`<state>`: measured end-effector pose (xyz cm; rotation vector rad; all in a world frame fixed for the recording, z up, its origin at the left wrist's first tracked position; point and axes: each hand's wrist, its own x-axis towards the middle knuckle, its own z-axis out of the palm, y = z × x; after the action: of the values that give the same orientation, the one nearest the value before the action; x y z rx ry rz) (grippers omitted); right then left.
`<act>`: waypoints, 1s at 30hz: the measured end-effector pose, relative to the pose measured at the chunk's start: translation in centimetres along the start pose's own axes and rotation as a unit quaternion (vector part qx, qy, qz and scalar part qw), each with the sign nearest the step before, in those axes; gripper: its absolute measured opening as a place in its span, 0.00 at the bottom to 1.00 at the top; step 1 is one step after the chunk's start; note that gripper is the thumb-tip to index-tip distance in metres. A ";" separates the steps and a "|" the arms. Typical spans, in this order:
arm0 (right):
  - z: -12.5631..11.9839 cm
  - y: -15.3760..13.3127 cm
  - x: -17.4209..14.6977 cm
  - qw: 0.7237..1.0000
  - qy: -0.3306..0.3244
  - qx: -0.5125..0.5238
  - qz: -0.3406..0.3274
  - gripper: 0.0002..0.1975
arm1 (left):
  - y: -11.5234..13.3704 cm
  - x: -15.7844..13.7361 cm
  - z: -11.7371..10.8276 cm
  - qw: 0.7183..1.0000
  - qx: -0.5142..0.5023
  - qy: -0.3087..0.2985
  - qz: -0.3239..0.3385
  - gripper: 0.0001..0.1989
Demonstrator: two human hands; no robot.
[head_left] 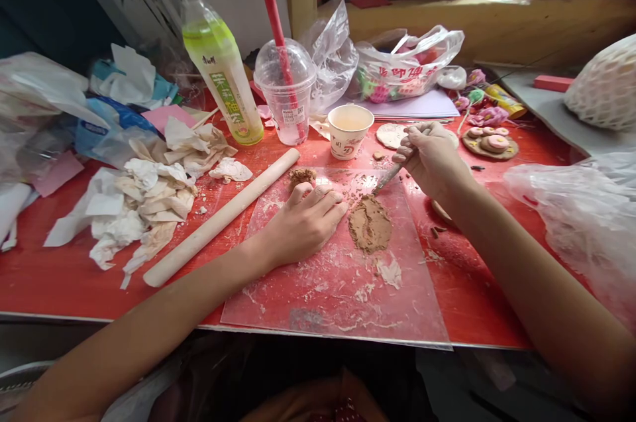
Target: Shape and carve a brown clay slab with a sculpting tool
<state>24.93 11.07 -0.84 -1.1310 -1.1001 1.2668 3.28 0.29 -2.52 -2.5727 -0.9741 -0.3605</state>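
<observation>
My right hand (437,154) is closed around a thin grey spatula (392,173), its tip touching the upper edge of a flattened patch of brown clay (370,224). The patch has a rough, grooved surface and lies on a clear plastic sheet (328,306). To its left, my left hand (311,220) rests on the sheet, palm down with fingers loosely bent and nothing visible in them. Just beyond that hand sits a crumbly brown clay lump (302,176). Dried scraps and smears are scattered over the sheet.
A rolling pin (223,216) lies left of the sheet, beside crumpled tissues (149,200). Behind stand a green drink bottle (218,71), a plastic cup (285,94) with a red straw, and a paper cup (349,134). Plastic bags (586,203) crowd the right side.
</observation>
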 end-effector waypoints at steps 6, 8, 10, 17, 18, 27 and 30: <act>0.6 -0.3 -0.3 0.998 0.030 0.036 0.042 0.11 | 0.1 0.1 -0.1 1.000 0.006 0.000 -0.001 0.10; 1.0 -0.5 -0.5 0.998 0.027 0.040 0.043 0.10 | 0.1 0.1 -0.1 1.000 0.005 -0.001 -0.001 0.10; 1.3 -0.6 -0.8 0.998 0.020 0.043 0.042 0.10 | 0.1 0.0 -0.1 1.000 0.004 -0.002 -0.004 0.11; 1.4 -0.5 -1.1 0.997 -0.002 0.049 0.058 0.10 | 0.0 0.0 0.1 1.000 0.000 -0.004 -0.010 0.11; 1.4 -0.4 -1.1 0.997 -0.008 0.049 0.062 0.11 | 0.0 0.0 0.1 1.000 0.000 -0.004 -0.010 0.11; 3.0 0.5 -2.8 0.990 -0.086 -0.003 0.110 0.11 | 0.1 0.0 0.0 1.000 0.009 0.001 -0.006 0.11; 3.2 0.2 -3.3 0.988 -0.104 -0.080 0.080 0.10 | 0.1 0.0 0.0 1.000 0.011 0.000 -0.006 0.11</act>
<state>21.68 7.76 -0.63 -1.2485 -1.3058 1.4669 3.35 0.22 -2.49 -2.5481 -0.9885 -0.3509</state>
